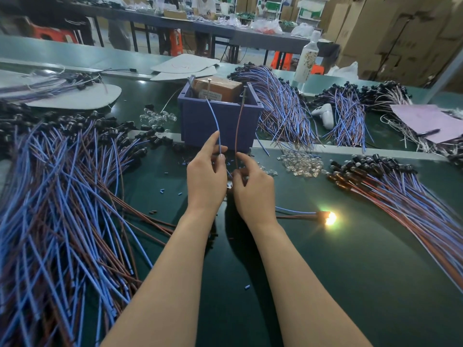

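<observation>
Head view puts both hands over the green table (350, 284); what do we see the left hand (206, 172) doing?

We see its fingers (212, 142) pinching a blue wire (215, 121). The thumb presses the wire against the forefinger, which points up along it.

And the right hand (253, 187)?

Its fingers (242, 159) are curled in, with the thumb tip against a brown wire (238, 126) near its lower end, so we read it as gripping that wire. The two hands nearly touch, and something small sits between them that we cannot make out.

Where do the two wires run?

Both rise from the hands, side by side but apart, to the top rim of a purple box (220, 121) that stands on the table just behind the hands. The blue one ends at the near rim, the brown one further right.

What else lies near us?

A lit bulb (330, 217) glows on the table to the right of the right wrist. Its blue and brown leads run left behind that wrist, and we cannot tell whether they join the held wires. A heap of loose wires (62, 209) lies to the left and a second heap (406, 194) to the right. Clear bulbs (302, 164) sit just beyond the right hand.
</observation>
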{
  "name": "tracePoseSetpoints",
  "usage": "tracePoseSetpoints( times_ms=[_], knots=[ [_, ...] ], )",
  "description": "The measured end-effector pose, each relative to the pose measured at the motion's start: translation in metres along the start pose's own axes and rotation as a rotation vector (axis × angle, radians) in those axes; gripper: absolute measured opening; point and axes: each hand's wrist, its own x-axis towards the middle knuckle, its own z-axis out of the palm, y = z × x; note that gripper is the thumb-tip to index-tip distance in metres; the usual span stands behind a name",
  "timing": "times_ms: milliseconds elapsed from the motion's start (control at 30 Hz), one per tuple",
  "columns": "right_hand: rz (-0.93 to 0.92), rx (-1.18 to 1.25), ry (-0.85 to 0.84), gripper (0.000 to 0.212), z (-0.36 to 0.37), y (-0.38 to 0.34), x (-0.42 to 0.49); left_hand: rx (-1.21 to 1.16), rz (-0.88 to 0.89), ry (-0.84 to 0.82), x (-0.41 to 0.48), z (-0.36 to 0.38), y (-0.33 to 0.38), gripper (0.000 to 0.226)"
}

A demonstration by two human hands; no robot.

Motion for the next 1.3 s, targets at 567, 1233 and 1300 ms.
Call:
tracePoseSetpoints(
  times_ms=[567,1233,1300],
  knots=[
    [-0.141,-0.289,-0.327,0.019,-0.036,-0.020,0.006,0.000,0.161,-0.054,0.002,-0.015,0.042,0.018],
    [0.474,1.136,0.761,0.033,-0.177,0.041,-0.046,-0.237,0.067,-0.467,-0.067,0.153,0.147,0.021],
    [0.584,1.241,0.806,0.034,-0.189,0.058,-0.055,-0.165,0.049,-0.525,-0.086,0.179,0.147,0.035]
  ],
)
